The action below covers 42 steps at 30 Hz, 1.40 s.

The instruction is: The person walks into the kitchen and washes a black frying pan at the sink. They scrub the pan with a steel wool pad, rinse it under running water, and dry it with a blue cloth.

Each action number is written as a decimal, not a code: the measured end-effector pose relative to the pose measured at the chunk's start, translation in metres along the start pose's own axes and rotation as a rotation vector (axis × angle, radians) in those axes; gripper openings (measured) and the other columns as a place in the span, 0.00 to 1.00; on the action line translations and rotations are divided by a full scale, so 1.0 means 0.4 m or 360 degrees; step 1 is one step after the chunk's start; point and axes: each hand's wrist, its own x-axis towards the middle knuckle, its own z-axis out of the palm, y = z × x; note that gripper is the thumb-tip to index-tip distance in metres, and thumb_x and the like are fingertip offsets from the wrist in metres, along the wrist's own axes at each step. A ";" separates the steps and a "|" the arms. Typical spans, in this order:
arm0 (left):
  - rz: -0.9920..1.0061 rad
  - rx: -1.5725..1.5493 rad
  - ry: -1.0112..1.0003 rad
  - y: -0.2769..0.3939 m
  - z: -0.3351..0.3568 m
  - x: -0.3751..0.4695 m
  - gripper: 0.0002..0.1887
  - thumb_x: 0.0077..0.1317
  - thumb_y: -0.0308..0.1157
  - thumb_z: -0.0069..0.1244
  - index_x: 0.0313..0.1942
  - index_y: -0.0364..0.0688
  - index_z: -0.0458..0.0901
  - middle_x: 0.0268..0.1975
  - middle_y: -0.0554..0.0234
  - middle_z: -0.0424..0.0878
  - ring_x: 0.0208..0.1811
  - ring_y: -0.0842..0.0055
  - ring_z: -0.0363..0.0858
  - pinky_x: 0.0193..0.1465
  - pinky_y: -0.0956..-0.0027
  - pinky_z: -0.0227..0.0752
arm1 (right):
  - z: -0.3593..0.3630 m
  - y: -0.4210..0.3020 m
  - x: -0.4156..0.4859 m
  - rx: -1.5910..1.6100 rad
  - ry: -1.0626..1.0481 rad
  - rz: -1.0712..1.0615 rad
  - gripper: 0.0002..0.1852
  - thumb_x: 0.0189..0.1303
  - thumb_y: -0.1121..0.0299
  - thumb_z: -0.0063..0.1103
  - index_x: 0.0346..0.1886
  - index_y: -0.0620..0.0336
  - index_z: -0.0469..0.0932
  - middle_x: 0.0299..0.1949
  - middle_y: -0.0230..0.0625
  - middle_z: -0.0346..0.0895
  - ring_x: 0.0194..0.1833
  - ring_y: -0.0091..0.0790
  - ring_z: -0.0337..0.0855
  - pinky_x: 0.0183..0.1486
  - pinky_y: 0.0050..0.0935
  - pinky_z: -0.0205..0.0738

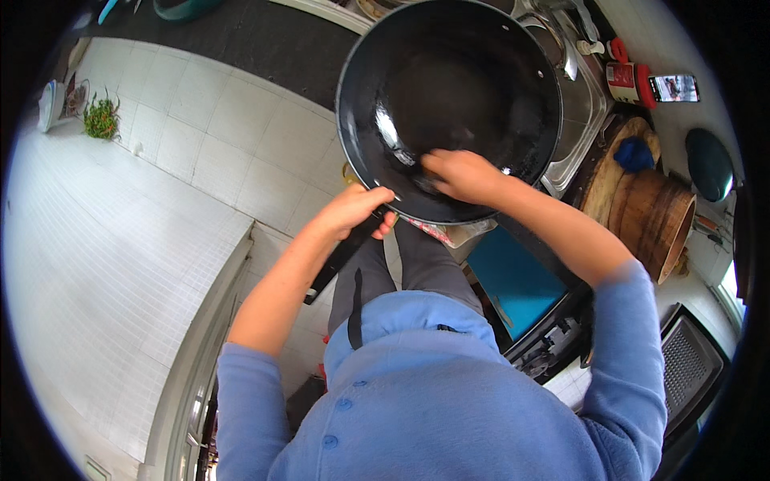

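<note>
A large dark wok [463, 84] with a glossy, wet-looking inside is held tilted in front of me, partly over the sink. My left hand [361, 210] grips the wok at its near left rim, by the long black handle [344, 255], with the thumb on top. Inside the wok, my right hand [460, 174] is bent down against the lower wall, its fingers blurred. Whether those fingers hold something small cannot be told.
Right of the wok are a metal sink [580, 120] with a faucet [568, 63], a red-lidded jar [628, 84], a phone [675, 88], a blue cloth [633, 154] and a wooden barrel-like vessel [652, 219]. A blue cabinet door [514, 276] stands below. Green and red chillies [101, 117] lie far left.
</note>
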 end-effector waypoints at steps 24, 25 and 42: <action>-0.0113 0.0009 0.0250 0.009 0.086 0.045 0.08 0.65 0.35 0.46 0.34 0.41 0.68 0.16 0.68 0.66 0.14 0.79 0.66 0.15 0.71 0.62 | -0.154 -0.084 0.170 -0.0087 -0.0159 -0.0440 0.15 0.49 0.63 0.52 0.40 0.52 0.81 0.36 0.41 0.82 0.42 0.43 0.82 0.44 0.41 0.76; -0.0120 -0.0014 0.0225 0.011 0.087 0.046 0.09 0.65 0.36 0.47 0.34 0.41 0.68 0.16 0.68 0.66 0.14 0.79 0.66 0.15 0.72 0.62 | -0.158 -0.085 0.173 -0.0053 -0.0403 -0.0371 0.17 0.48 0.64 0.51 0.42 0.50 0.82 0.40 0.39 0.81 0.47 0.40 0.80 0.49 0.42 0.73; -0.0109 0.0062 0.0335 0.010 0.102 0.039 0.11 0.64 0.38 0.47 0.31 0.41 0.70 0.17 0.68 0.68 0.15 0.80 0.67 0.16 0.73 0.62 | -0.147 -0.087 0.203 0.0049 0.0618 0.0413 0.15 0.48 0.58 0.54 0.35 0.54 0.83 0.32 0.43 0.81 0.40 0.46 0.82 0.45 0.41 0.75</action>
